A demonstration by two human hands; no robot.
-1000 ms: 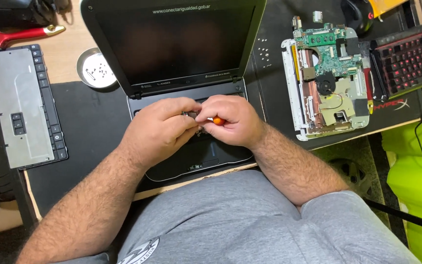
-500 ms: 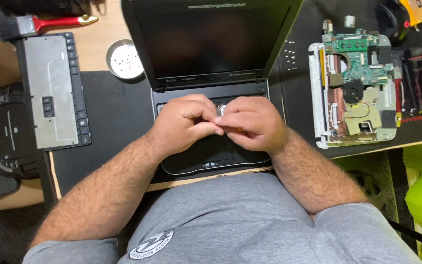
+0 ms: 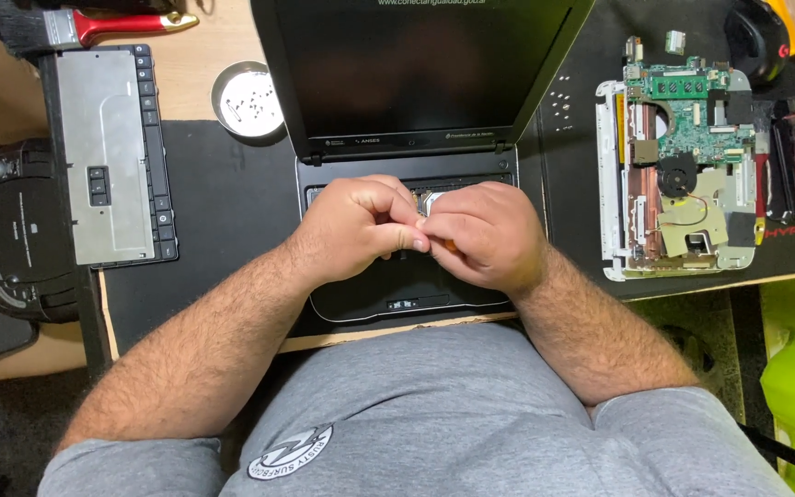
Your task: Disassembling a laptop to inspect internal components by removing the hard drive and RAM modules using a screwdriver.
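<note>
A: What's nearest the camera?

B: A lap in a grey shirt, two bare forearms reaching forward. Both hands meet, touching, over the open base of a black laptop [image 3: 397, 294] at the desk's front edge. The left hand [image 3: 361, 230] is curled shut, fingertips pinched. The right hand [image 3: 480, 235] is closed around a small orange-handled tool [image 3: 450, 246], mostly hidden.

A: What stage is this?

B: It looks like disassembly: the keyboard is out, and the hands seem to work a small fastener inside. A fine, steady grip would matter next.

A: And further back?

B: Left, the removed keyboard panel [image 3: 108, 152] lies face down beside a black disc player [image 3: 16, 239]. Behind it, a round metal dish [image 3: 247, 99] of screws and a red-handled brush [image 3: 94, 26]. Right, a bare circuit board assembly [image 3: 683, 170].
</note>
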